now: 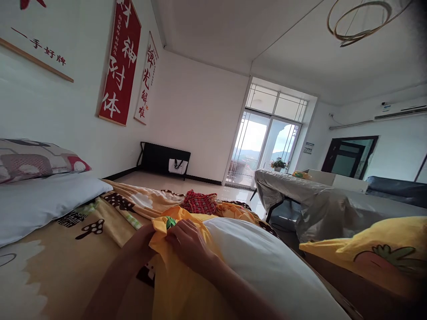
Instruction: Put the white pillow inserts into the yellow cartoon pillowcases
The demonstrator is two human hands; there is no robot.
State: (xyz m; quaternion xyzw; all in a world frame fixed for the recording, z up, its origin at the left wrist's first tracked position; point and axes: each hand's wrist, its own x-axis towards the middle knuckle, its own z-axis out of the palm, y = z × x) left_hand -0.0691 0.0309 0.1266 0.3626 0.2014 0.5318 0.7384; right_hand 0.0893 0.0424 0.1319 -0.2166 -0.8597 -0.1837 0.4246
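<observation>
A yellow pillowcase (173, 284) with a green leaf print hangs in folds between my hands, over the bed. My right hand (190, 242) has its fingers closed on the upper part of the cloth, beside the leaf print. My left hand (147, 238) grips the cloth's left edge; its fingertips are hidden behind the fabric. A plump white pillow (253, 253) lies just to the right of the pillowcase, partly touching it. Under them spreads a tan patterned blanket (73, 262).
At the left lie a white pillow (43, 200) and a patterned pillow (40, 160). Red plaid cloth (199, 202) sits beyond my hands. To the right are a yellow pillow (376, 249) with a carrot-like print and a plastic-covered table (307, 191).
</observation>
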